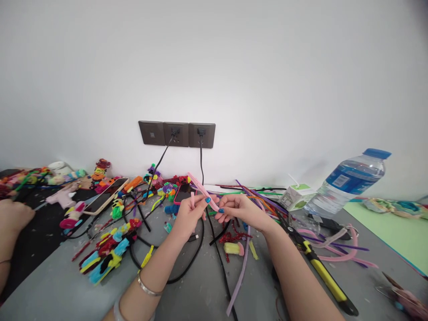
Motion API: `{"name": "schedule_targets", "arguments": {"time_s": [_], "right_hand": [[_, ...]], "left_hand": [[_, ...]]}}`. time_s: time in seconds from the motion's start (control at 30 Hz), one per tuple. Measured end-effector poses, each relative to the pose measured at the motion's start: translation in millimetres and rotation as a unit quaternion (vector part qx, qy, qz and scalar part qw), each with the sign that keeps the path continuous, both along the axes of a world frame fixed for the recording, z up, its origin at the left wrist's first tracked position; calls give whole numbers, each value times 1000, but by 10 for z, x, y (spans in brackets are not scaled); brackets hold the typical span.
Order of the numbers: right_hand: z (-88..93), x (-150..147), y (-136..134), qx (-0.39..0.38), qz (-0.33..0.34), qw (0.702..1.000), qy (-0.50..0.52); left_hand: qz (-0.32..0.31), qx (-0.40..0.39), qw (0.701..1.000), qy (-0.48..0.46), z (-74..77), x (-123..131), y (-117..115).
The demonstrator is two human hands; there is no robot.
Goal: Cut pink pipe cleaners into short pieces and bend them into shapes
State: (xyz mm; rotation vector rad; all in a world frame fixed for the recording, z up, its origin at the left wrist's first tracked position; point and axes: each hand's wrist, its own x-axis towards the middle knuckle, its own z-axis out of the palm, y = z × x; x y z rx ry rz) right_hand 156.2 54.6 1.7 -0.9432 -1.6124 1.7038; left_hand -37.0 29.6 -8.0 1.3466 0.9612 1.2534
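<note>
Between my two hands a pink pipe cleaner [199,183] is held up above the grey table, its upper part sticking up past my left hand. My left hand [191,216] is closed, pinching it between thumb and fingers. From the other side my right hand [238,209] pinches the lower end, the fingertips nearly meeting those of the left. Below the hands lie a short yellow and pink pipe cleaner piece [233,248], dark red tinsel scraps [239,235] and a long lilac pipe cleaner [241,281].
Pipe cleaner figures [110,254], a phone [106,195] and a pink glue gun [62,196] lie leftward. To the right are yellow-black pliers [326,276], a drink carton [297,197] and a water bottle [349,183]. Black cables [216,245] cross the table. Another person's hand [15,218] is at far left.
</note>
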Motion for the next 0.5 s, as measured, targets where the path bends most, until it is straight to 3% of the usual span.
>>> {"name": "schedule_targets", "arguments": {"time_s": [0.13, 0.27, 0.5], "right_hand": [[-17, -9, 1, 2, 22, 1000, -9], [-41, -22, 8, 9, 34, 999, -14], [-95, 22, 52, 30, -16, 999, -36]], "left_hand": [[-24, 17, 998, 48, 2, -7, -18], [-1, 66, 997, 29, 30, -7, -20], [20, 97, 993, 65, 32, -29, -29]]}}
